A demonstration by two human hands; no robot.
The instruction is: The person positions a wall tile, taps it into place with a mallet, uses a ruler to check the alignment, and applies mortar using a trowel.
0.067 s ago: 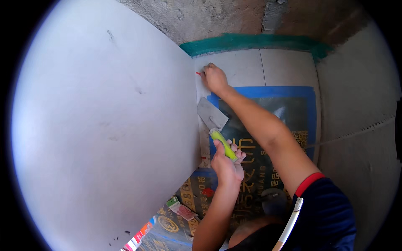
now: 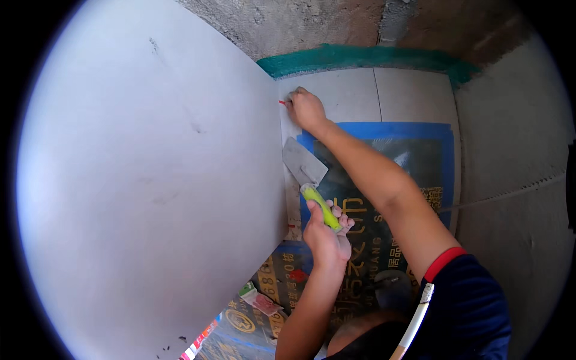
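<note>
My left hand (image 2: 327, 231) grips the green handle (image 2: 318, 201) of a metal trowel (image 2: 303, 162), whose blade lies beside the edge of a large pale tile (image 2: 156, 168) at left. My right hand (image 2: 306, 108) is closed in a pinch on a small red spacer (image 2: 282, 102) at that tile's edge, where it meets pale floor tiles (image 2: 348, 90). My right fingertips are partly hidden behind the knuckles.
A dark protective sheet (image 2: 390, 156) edged with blue tape covers the floor below. A rough wall (image 2: 312, 21) with a green band (image 2: 360, 54) rises behind. A grey wall (image 2: 516, 120) stands at right. A small packet (image 2: 261, 300) lies low left.
The view has shifted very slightly, and my right hand appears a few pixels higher along the tile edge. Both grips look the same.
</note>
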